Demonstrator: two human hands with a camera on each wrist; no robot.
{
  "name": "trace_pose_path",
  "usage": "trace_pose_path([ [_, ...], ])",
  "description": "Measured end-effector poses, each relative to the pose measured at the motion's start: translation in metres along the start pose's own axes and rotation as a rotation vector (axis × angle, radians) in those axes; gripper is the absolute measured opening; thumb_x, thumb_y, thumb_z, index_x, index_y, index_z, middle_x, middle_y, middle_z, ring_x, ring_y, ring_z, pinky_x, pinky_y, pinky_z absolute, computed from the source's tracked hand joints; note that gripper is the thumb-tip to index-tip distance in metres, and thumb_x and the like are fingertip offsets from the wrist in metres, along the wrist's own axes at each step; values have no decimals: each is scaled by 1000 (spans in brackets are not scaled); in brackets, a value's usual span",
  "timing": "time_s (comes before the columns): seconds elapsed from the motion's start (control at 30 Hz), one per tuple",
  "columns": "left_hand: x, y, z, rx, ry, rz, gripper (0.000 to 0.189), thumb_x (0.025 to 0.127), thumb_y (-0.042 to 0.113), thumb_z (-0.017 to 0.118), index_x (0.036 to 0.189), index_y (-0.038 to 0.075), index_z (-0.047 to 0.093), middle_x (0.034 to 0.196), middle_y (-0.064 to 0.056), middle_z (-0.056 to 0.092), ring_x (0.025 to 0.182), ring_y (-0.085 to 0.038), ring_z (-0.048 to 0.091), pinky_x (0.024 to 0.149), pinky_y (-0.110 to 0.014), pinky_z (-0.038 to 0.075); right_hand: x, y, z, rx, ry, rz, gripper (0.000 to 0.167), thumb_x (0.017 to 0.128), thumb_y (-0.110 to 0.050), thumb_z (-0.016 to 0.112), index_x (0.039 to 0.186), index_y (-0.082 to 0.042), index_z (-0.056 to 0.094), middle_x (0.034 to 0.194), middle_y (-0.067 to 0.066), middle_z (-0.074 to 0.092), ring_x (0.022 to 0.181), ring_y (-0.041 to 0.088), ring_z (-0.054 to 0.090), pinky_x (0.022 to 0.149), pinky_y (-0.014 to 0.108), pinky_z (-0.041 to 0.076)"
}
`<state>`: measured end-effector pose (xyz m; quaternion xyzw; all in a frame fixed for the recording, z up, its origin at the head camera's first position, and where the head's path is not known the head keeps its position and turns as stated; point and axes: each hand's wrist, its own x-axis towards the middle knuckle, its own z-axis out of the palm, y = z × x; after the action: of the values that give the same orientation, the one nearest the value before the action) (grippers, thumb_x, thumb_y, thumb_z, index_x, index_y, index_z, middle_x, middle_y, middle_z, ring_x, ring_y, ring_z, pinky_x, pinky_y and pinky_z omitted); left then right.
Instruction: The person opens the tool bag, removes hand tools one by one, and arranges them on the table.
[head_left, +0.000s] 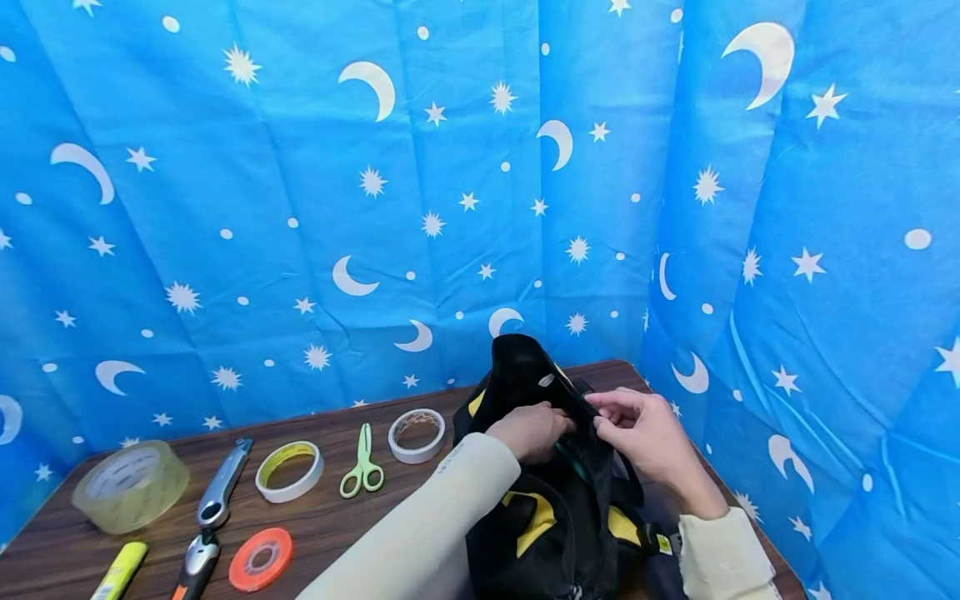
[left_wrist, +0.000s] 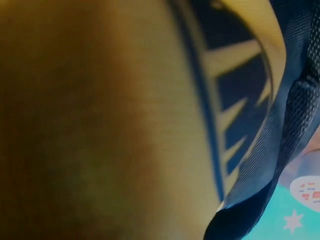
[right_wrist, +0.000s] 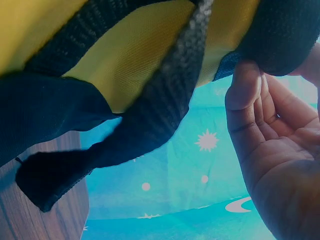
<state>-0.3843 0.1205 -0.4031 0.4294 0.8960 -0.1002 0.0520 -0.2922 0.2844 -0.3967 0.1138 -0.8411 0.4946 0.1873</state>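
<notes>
A black and yellow backpack [head_left: 551, 517] stands at the right end of the table, its top flap raised. My left hand [head_left: 532, 432] reaches into the backpack's opening, and its fingertips are hidden by the black fabric, so I cannot tell whether they hold anything. At the opening's right edge, my right hand [head_left: 648, 433] pinches the black fabric between thumb and fingers. The right wrist view shows this hand at the dark edge, with a black strap [right_wrist: 165, 95] hanging beside it. Blurred yellow cloth [left_wrist: 100, 120] fills most of the left wrist view.
Left of the backpack on the wooden table [head_left: 315, 533] lie scissors [head_left: 363, 468], white tape rolls [head_left: 415, 455] and an orange tape roll [head_left: 242, 560]. Farther left are a grey utility knife [head_left: 225, 483], another knife [head_left: 199, 558], clear packing tape [head_left: 135, 500] and a yellow marker [head_left: 120, 571]. A blue curtain [head_left: 450, 275] hangs behind.
</notes>
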Motion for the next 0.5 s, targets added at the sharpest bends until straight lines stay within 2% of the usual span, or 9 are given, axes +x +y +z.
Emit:
trace_pose_path([
  [0.13,8,2,15,54,55,-15,30,88,18,67,116,27,63,119,10,60,100,-14,54,82,-28,46,0,0,1,-4,-6,12,22,86,-2,65,107,-7,71,80,2,60,69,20,58,63,28,51],
  [0.23,12,2,20,84,86,-35,26,88,19,67,113,26,64,119,8,60,98,-15,54,81,-30,47,0,0,1,0,-13,22,23,86,-2,65,108,-6,70,80,2,60,69,21,57,62,28,51],
  [0.43,15,6,24,103,60,-68,23,87,21,68,110,24,67,121,5,57,100,-15,53,79,-30,48,1,2,0,8,-20,25,24,86,-2,65,109,-6,70,80,2,61,69,21,58,62,29,51],
  [0.5,16,6,27,98,50,-70,19,87,20,68,105,23,68,115,5,59,98,-15,54,77,-29,49,1,3,-1,7,-21,25,24,86,-2,65,109,-6,70,80,2,61,70,21,58,63,29,51],
])
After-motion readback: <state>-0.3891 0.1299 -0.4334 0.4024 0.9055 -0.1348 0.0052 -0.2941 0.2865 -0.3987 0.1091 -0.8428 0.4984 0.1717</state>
